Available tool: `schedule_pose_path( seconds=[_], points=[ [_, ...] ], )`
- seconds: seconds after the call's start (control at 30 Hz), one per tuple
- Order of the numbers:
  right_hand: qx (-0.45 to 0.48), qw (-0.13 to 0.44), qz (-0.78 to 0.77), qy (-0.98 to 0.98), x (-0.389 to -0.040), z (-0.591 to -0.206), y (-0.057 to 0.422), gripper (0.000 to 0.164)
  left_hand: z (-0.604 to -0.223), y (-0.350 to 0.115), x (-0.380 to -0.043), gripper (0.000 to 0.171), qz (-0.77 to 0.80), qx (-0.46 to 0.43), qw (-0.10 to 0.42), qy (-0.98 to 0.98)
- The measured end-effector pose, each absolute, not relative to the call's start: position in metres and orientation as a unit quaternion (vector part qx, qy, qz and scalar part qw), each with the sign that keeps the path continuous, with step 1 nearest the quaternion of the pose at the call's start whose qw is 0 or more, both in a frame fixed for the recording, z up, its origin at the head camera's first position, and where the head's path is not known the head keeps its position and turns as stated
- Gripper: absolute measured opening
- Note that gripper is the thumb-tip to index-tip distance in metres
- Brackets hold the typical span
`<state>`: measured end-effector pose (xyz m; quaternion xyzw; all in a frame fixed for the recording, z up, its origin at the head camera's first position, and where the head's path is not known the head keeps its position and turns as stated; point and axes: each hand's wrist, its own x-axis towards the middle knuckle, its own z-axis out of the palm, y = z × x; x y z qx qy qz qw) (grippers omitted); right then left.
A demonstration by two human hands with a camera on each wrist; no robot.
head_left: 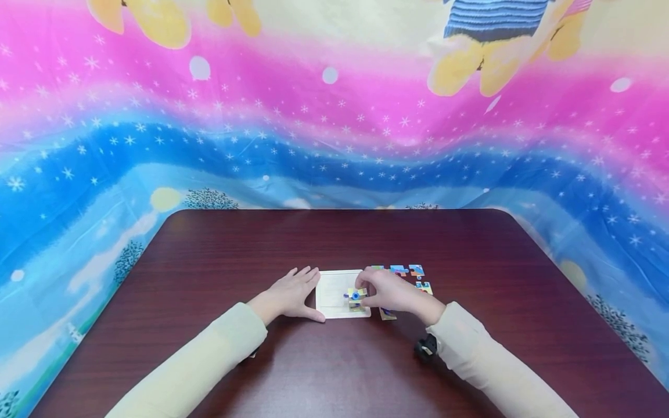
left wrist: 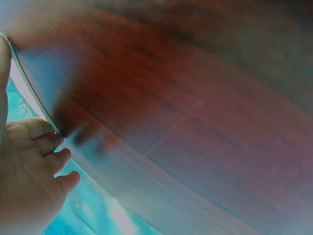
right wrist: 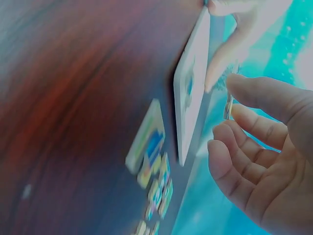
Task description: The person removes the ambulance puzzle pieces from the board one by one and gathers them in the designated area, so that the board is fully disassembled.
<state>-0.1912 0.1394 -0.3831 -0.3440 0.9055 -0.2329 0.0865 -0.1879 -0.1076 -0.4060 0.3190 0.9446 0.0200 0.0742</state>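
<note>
A pale, shallow puzzle tray (head_left: 330, 295) lies on the dark table in the head view. At its left edge is my left hand (head_left: 292, 295), fingers and thumb spread along the side; in the left wrist view the left hand's fingertips (left wrist: 59, 139) meet the edge. My right hand (head_left: 393, 290) is over the tray's right side. Between its thumb and finger it pinches a yellow and blue jigsaw piece (head_left: 355, 295), seen almost edge-on as a thin puzzle piece (right wrist: 228, 106) in the right wrist view. The other fingers of that hand are loosely bent.
Several colourful jigsaw pieces (head_left: 416, 270) lie right of the tray, partly hidden behind my right hand. One more piece (head_left: 388, 314) sits by the tray's near right corner. Behind the reddish-brown table (head_left: 334, 238) hangs a patterned pink and blue cloth (head_left: 334, 157).
</note>
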Motion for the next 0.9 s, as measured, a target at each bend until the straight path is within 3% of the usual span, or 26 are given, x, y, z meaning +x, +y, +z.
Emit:
schedule_pose_path(
  seconds=[0.6, 0.9],
  points=[
    [-0.299, 0.057, -0.224, 0.926, -0.187, -0.383, 0.204, 0.023, -0.406, -0.107, -0.187, 0.102, 0.018, 0.318, 0.078, 0.945],
    [-0.287, 0.095, -0.219, 0.928, -0.183, -0.387, 0.228, 0.022, -0.406, -0.107, -0.188, 0.102, 0.022, 0.316, 0.078, 0.945]
  ],
)
